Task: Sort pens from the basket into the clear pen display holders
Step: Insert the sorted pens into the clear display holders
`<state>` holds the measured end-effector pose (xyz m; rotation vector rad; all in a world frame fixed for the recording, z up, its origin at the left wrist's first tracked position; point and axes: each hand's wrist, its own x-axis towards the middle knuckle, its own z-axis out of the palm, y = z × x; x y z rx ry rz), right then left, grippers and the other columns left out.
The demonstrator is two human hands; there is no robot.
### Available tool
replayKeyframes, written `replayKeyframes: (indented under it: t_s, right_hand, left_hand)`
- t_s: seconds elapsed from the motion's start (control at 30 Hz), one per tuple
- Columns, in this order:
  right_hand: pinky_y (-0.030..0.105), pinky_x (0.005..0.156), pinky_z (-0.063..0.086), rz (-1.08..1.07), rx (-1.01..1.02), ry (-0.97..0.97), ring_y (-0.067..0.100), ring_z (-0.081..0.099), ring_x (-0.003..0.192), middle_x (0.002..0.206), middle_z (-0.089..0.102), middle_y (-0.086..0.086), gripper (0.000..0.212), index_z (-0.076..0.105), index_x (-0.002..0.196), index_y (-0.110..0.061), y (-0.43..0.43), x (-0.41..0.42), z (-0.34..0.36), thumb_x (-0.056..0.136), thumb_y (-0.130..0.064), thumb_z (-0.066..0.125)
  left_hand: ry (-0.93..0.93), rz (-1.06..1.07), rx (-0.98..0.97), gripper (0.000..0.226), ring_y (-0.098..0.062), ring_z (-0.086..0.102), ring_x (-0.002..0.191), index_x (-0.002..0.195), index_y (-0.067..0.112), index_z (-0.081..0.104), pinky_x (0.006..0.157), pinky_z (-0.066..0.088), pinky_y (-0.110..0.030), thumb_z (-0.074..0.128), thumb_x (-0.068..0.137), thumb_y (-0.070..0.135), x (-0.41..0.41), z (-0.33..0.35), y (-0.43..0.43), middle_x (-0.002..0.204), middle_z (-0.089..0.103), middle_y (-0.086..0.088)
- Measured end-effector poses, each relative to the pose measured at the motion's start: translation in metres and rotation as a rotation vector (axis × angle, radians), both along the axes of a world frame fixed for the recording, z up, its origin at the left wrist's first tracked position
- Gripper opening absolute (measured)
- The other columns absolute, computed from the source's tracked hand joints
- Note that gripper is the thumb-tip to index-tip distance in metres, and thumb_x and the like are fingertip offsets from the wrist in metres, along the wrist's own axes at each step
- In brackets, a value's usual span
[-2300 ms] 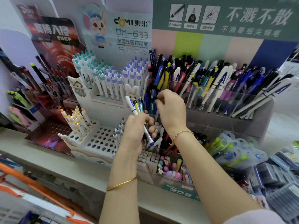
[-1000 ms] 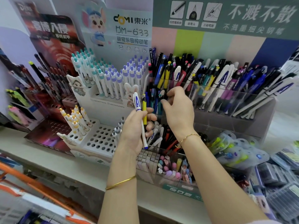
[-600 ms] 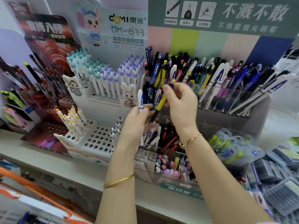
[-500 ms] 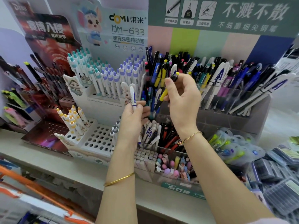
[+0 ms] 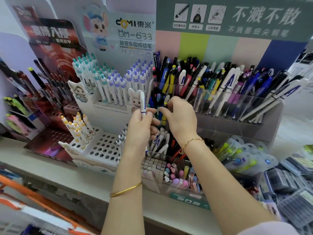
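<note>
Before the clear holder (image 5: 220,106), left grip (image 5: 141,128) clasps a white pen (image 5: 142,102) upright; just beside it, right grip (image 5: 182,119) pinches a yellow pen (image 5: 163,118) at the holder's left end, above the desk (image 5: 67,172).

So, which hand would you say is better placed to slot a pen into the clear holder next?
Probably the right. The right hand is at the clear holder, pinching a yellow pen at its left end; the left hand grips a white pen upright, just short of it.
</note>
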<state>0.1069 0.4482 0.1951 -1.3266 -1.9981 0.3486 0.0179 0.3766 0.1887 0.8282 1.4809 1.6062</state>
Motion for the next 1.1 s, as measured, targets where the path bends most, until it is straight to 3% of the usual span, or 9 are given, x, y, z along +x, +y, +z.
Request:
replayKeyframes:
  t_s: [0.07, 0.13, 0.3, 0.4, 0.47, 0.63, 0.77, 1.0, 1.1]
  right_hand:
    - [0.035, 0.063, 0.044, -0.034, -0.038, 0.005, 0.02, 0.054, 0.075, 0.082, 0.056, 0.0, 0.026, 0.05, 0.091, -0.012, 0.0, 0.001, 0.0, 0.09, -0.035, 0.064]
    - [0.035, 0.067, 0.048, 0.005, -0.105, 0.197, 0.016, 0.055, 0.074, 0.08, 0.056, -0.002, 0.024, 0.051, 0.099, -0.011, -0.001, 0.004, 0.001, 0.09, -0.027, 0.066]
    - [0.013, 0.061, 0.04, 0.111, -0.121, 0.415, 0.001, 0.053, 0.066, 0.072, 0.056, -0.012, 0.015, 0.06, 0.088, -0.015, -0.011, 0.009, 0.005, 0.094, -0.028, 0.058]
    - [0.024, 0.067, 0.049, 0.238, -0.241, 0.385, 0.007, 0.062, 0.071, 0.073, 0.064, -0.008, 0.021, 0.068, 0.082, -0.016, -0.012, 0.013, 0.01, 0.09, -0.035, 0.063]
    - [0.027, 0.067, 0.05, 0.264, -0.194, 0.371, 0.008, 0.06, 0.07, 0.074, 0.064, -0.007, 0.016, 0.068, 0.082, -0.015, -0.011, 0.014, 0.013, 0.09, -0.028, 0.065]
    - [0.017, 0.06, 0.046, 0.129, 0.072, 0.705, 0.011, 0.056, 0.068, 0.076, 0.057, -0.004, 0.013, 0.058, 0.089, -0.014, -0.01, 0.014, 0.031, 0.099, -0.017, 0.051]
    - [0.033, 0.067, 0.049, 0.086, 0.211, 0.596, 0.021, 0.056, 0.075, 0.081, 0.057, 0.003, 0.012, 0.057, 0.092, -0.01, -0.006, 0.011, 0.025, 0.098, -0.017, 0.049]
    - [0.033, 0.065, 0.051, 0.047, 0.137, 0.276, 0.014, 0.059, 0.073, 0.077, 0.06, -0.005, 0.013, 0.058, 0.093, -0.009, -0.007, 0.005, 0.001, 0.092, -0.022, 0.063]
    - [0.029, 0.059, 0.039, -0.066, 0.169, 0.064, 0.016, 0.059, 0.081, 0.086, 0.065, -0.003, 0.017, 0.064, 0.092, -0.016, -0.004, 0.003, -0.001, 0.095, -0.031, 0.057]
  left_hand:
    - [0.014, -0.036, -0.004, 0.018, -0.007, 0.041, 0.048, 0.101, 0.017, 0.058, 0.041, 0.034, -0.017, 0.04, 0.102, 0.014, 0.0, -0.001, -0.001, 0.07, 0.056, -0.001]
    - [0.014, -0.078, -0.01, 0.018, -0.008, 0.036, 0.047, 0.1, 0.016, 0.059, 0.039, 0.029, -0.017, 0.042, 0.101, 0.012, 0.001, -0.001, -0.001, 0.066, 0.054, 0.0]
    - [0.088, -0.179, -0.063, 0.02, -0.005, 0.036, 0.044, 0.093, 0.017, 0.061, 0.04, 0.028, -0.017, 0.044, 0.098, 0.008, 0.003, 0.004, 0.001, 0.062, 0.052, 0.002]
    - [0.131, -0.224, -0.079, 0.021, -0.005, 0.036, 0.046, 0.093, 0.018, 0.06, 0.042, 0.029, -0.016, 0.044, 0.097, 0.007, 0.005, 0.005, 0.001, 0.063, 0.053, 0.003]
    - [0.135, -0.223, -0.076, 0.02, -0.005, 0.038, 0.047, 0.091, 0.018, 0.062, 0.043, 0.031, -0.016, 0.046, 0.097, 0.008, 0.005, 0.004, 0.001, 0.063, 0.054, 0.004]
    - [0.074, -0.114, -0.081, 0.017, -0.004, 0.045, 0.047, 0.098, 0.014, 0.062, 0.045, 0.039, -0.017, 0.048, 0.095, 0.004, 0.001, 0.0, 0.0, 0.068, 0.055, 0.0]
    - [0.021, 0.033, -0.076, 0.017, -0.006, 0.048, 0.05, 0.108, 0.017, 0.055, 0.044, 0.041, -0.018, 0.049, 0.096, 0.007, -0.003, -0.002, 0.001, 0.08, 0.06, -0.003]
    - [0.021, 0.05, -0.07, 0.021, -0.004, 0.048, 0.051, 0.115, 0.015, 0.055, 0.044, 0.041, -0.017, 0.047, 0.097, 0.008, -0.004, -0.003, -0.001, 0.081, 0.061, -0.002]
    - [0.019, 0.045, -0.076, 0.022, -0.004, 0.048, 0.051, 0.116, 0.014, 0.055, 0.045, 0.041, -0.017, 0.047, 0.097, 0.007, -0.005, -0.004, -0.003, 0.082, 0.06, -0.003]
